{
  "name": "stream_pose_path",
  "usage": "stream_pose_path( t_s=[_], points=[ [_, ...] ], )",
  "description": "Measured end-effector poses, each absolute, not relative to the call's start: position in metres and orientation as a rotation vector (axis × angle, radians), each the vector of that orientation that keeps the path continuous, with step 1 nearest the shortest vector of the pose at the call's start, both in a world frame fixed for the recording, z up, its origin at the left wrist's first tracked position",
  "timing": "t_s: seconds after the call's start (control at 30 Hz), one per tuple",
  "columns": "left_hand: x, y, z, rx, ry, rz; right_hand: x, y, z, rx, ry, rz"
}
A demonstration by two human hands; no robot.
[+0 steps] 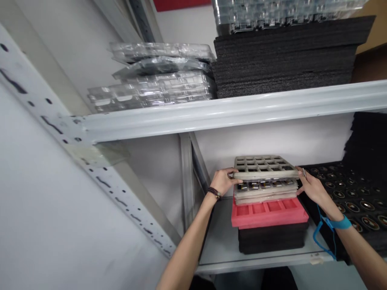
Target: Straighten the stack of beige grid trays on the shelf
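My left hand [224, 181] pinches the left edge of a beige compartment tray [266, 175] between thumb and fingers. At the tray's right edge, my right hand [312, 186] grips it too. The tray sits slightly tilted on top of a stack, its cells holding dark pieces. Right beneath it lies a tray of small shiny parts [266, 185], with more pale trays [266, 197] under that. A pink tray [269, 218] with rectangular pockets supports these, and a block of black foam sheets [272, 238] is at the bottom.
The stack stands on a grey metal shelf [222, 241], with an upright post [136, 205] to its left. Black trays of round parts [359, 193] fill the right side. A white shelf beam [229, 112] crosses above, below clear plastic trays [163, 88] and black foam sheets [284, 60].
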State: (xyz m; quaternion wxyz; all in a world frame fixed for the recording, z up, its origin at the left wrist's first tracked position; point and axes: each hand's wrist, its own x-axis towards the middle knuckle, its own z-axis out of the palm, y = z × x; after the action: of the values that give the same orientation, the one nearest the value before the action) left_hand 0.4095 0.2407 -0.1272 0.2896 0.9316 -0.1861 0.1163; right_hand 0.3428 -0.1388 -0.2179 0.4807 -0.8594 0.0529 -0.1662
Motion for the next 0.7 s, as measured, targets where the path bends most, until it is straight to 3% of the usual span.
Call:
stream_pose_path(
  t_s=[0.4, 0.7],
  points=[
    [0.420, 0.236, -0.099, 2.504, -0.462, 0.256, 0.358, -0.153, -0.182, -2.215, 0.144, -0.419],
    [0.430, 0.235, -0.080, 2.349, -0.394, 0.103, 0.373, -0.154, -0.148, -1.983, 0.198, -0.337]
  ],
)
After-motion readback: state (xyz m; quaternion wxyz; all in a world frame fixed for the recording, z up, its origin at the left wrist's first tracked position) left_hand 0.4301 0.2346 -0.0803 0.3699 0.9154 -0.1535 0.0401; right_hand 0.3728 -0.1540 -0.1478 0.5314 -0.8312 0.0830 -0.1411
